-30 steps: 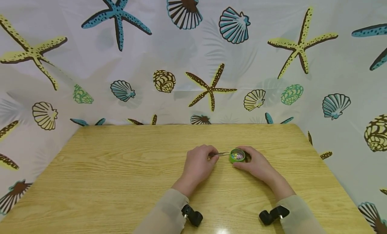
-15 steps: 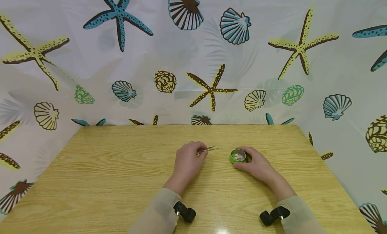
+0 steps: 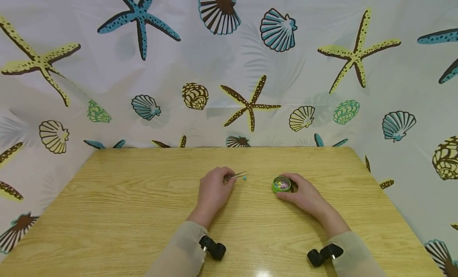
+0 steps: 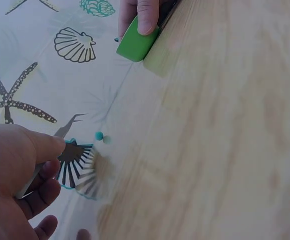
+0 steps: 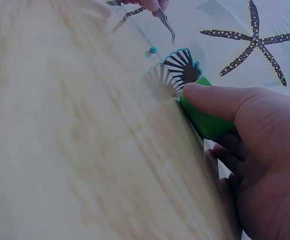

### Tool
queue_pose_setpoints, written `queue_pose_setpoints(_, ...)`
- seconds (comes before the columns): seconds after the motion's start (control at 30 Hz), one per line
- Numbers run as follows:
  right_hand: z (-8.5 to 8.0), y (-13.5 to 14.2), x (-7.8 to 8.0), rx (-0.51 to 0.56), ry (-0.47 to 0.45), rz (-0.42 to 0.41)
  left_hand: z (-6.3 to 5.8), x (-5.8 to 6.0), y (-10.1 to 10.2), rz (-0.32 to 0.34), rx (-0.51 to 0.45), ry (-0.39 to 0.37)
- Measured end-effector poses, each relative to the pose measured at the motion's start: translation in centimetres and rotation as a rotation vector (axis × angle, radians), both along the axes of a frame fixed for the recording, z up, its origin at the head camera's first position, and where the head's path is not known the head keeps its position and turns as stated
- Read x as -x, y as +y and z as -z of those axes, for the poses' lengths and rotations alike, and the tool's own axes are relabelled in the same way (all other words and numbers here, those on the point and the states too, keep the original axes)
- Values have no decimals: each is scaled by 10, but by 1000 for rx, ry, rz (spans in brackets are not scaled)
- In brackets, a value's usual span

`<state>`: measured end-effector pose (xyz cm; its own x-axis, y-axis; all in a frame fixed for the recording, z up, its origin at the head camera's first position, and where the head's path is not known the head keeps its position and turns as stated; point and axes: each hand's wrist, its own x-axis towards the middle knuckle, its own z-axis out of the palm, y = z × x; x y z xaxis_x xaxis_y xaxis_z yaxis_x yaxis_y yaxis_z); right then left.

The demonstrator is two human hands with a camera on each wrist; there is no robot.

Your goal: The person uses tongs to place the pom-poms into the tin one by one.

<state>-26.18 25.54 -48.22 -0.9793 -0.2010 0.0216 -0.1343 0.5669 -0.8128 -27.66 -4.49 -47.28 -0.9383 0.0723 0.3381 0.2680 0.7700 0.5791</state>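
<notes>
My left hand (image 3: pixel 214 189) pinches a pair of bent-tip metal tweezers (image 3: pixel 237 175) between thumb and fingers. The tips point right and stand slightly apart, with nothing between them in the left wrist view. Close by the tips, a small turquoise bead (image 3: pixel 245 178) lies on the table; the same bead (image 4: pixel 99 135) shows apart from the tweezers (image 4: pixel 69 126). My right hand (image 3: pixel 302 192) grips a small round green tin (image 3: pixel 274 188) from its right side, thumb at the near side. Several pastel beads (image 3: pixel 281 185) lie inside the tin. In the right wrist view the thumb presses the green wall (image 5: pixel 207 117).
Both hands work over a wooden table (image 3: pixel 143 189). A white cloth (image 3: pixel 171 122) printed with starfish and shells hangs behind the table and along its sides. Black wrist cameras (image 3: pixel 212 248) sit on both sleeves.
My left hand has moved left with the tweezers, away from the tin. The turquoise bead now shows on the table near the tips. My right hand and the tin have stayed in place.
</notes>
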Motion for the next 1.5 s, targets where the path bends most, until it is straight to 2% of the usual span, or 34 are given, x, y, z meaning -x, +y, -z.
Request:
queue_pose_setpoints(0.37, -1, 1, 0, 7, -14, -4, 8, 2, -6, -1, 16, -14)
queue_pose_setpoints(1.07, 0, 0, 1, -16, -18, 5, 9, 2, -9, 2, 74, -11)
queue_pose_setpoints(1.5, -1, 0, -1, -7, -11, 2, 12, 2, -10, 10, 74, 3)
